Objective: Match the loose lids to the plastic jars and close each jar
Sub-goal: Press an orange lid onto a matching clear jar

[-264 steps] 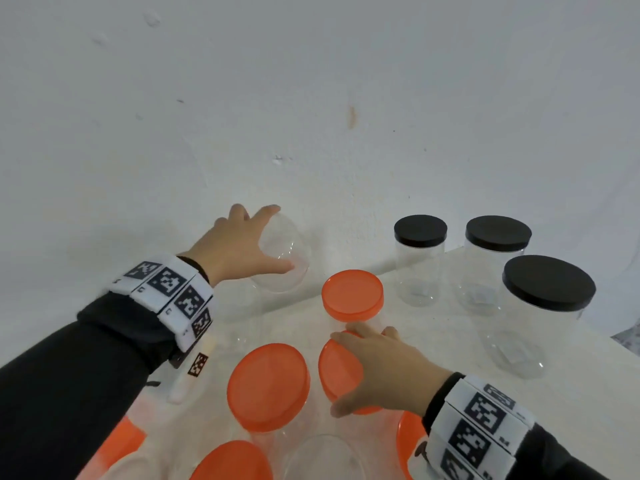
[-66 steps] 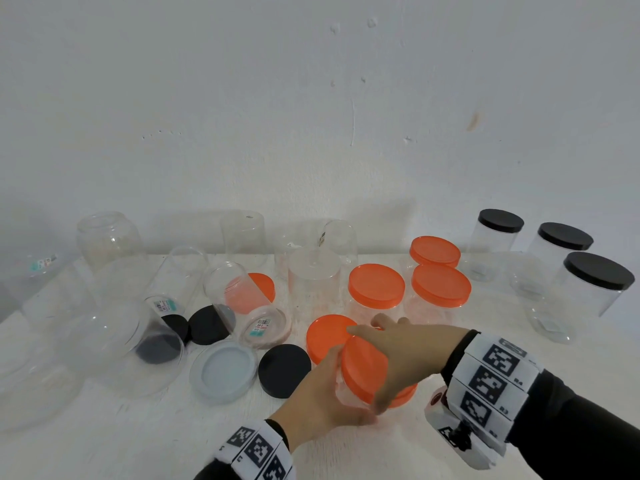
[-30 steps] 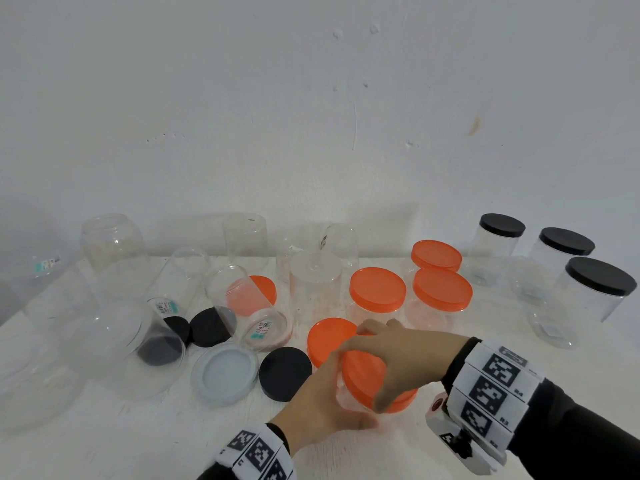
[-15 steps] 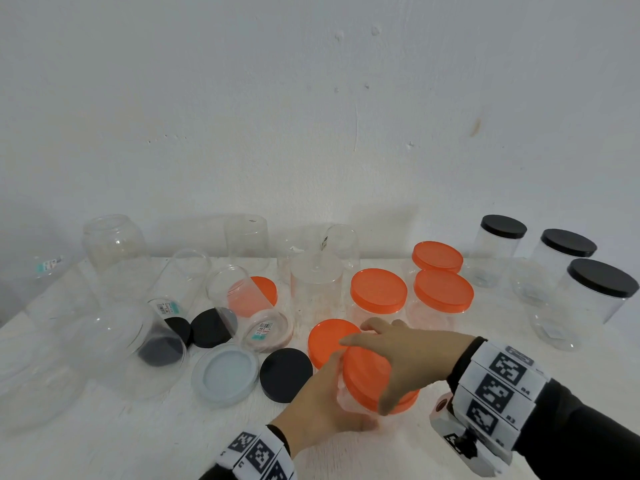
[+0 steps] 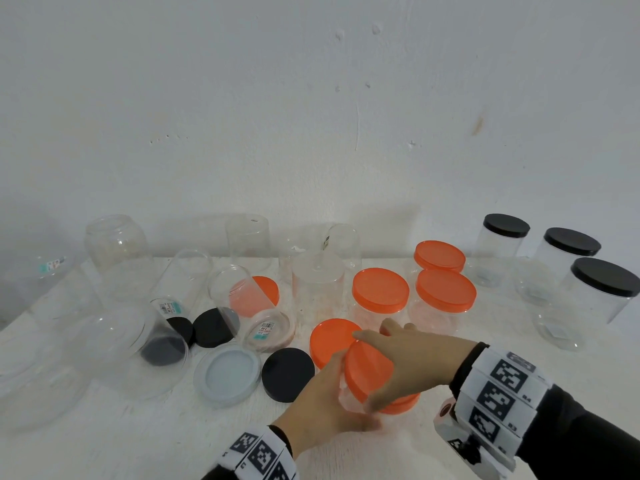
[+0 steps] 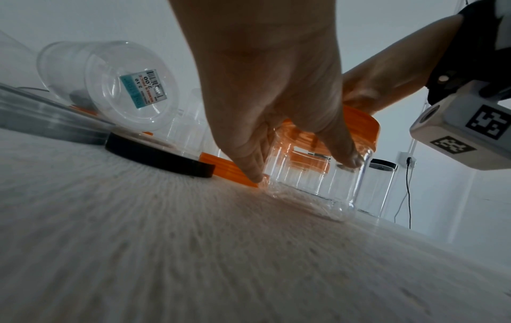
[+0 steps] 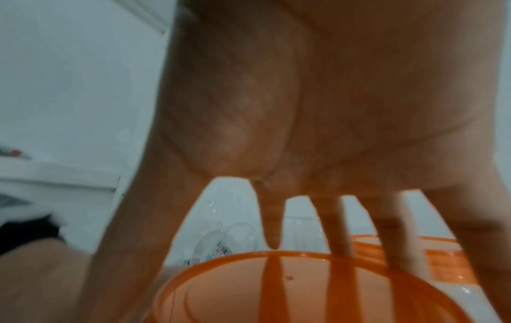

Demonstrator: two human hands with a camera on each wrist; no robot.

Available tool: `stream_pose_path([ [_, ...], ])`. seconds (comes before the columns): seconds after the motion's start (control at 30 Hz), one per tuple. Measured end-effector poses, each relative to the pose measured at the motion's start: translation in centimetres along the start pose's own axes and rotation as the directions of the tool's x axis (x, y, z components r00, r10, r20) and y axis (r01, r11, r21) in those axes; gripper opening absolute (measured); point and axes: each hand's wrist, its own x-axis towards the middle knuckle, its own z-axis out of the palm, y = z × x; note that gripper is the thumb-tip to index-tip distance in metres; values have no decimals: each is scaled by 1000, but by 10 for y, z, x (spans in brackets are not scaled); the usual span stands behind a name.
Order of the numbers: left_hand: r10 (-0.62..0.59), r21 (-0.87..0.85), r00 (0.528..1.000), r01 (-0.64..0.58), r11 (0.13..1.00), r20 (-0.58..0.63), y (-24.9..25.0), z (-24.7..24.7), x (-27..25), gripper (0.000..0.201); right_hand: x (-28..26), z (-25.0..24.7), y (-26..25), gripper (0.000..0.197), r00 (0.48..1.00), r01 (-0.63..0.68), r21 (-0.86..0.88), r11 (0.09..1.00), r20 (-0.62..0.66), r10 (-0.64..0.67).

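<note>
One clear jar (image 5: 346, 396) is gripped round its wall by the left hand (image 5: 323, 407), fingers and thumb curled against the plastic, while an orange lid (image 5: 369, 375) on its mouth is clamped by the right hand (image 5: 412, 358), fingers spread over the top and down the rim. The jar is stood on the desk (image 5: 138, 441) between the two hands; its long axis runs base to mouth and is leaned slightly, the lidded mouth tipped up and toward the left hand. Whether the base sits flat cannot be told.

The step is judged to be the screwing-down of this lid. It would be done well if the jar were held still, the lid kept level with the mouth so the thread is not crossed, and turning stopped once resistance is felt.

Just beyond the hands a loose orange lid (image 5: 332, 339) is lain flat, with a black lid (image 5: 287, 374) and a pale lid (image 5: 227, 374) beside the left hand. Further off, past the right hand, closed orange-lidded jars (image 5: 381, 292) are stood.
</note>
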Motion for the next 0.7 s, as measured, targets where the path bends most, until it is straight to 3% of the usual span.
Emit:
stream_pose_path([
  [0.07, 4, 23, 1000, -4, 1000, 0, 0, 1, 0, 107, -4, -4, 2, 104, 996, 65, 17, 998, 55, -66],
  [0.2, -1, 42, 1000, 1, 999, -6, 0, 1, 1, 104, -3, -3, 4, 98, 993, 118, 23, 993, 15, -118],
  [0.43, 5, 7, 1000, -5, 1000, -7, 0, 0, 0, 100, 5, 8, 0, 103, 994, -24, -29, 999, -107, 21],
  [0.6, 11, 51, 1000, -10, 999, -18, 1, 1, 0, 97, -3, -2, 0, 107, 998, 62, 13, 998, 32, -62],
  [0.7, -2, 61, 1000, 3, 998, -11, 1, 1, 1, 99, -4, -3, -1, 102, 995, 102, 1, 995, 19, -102],
])
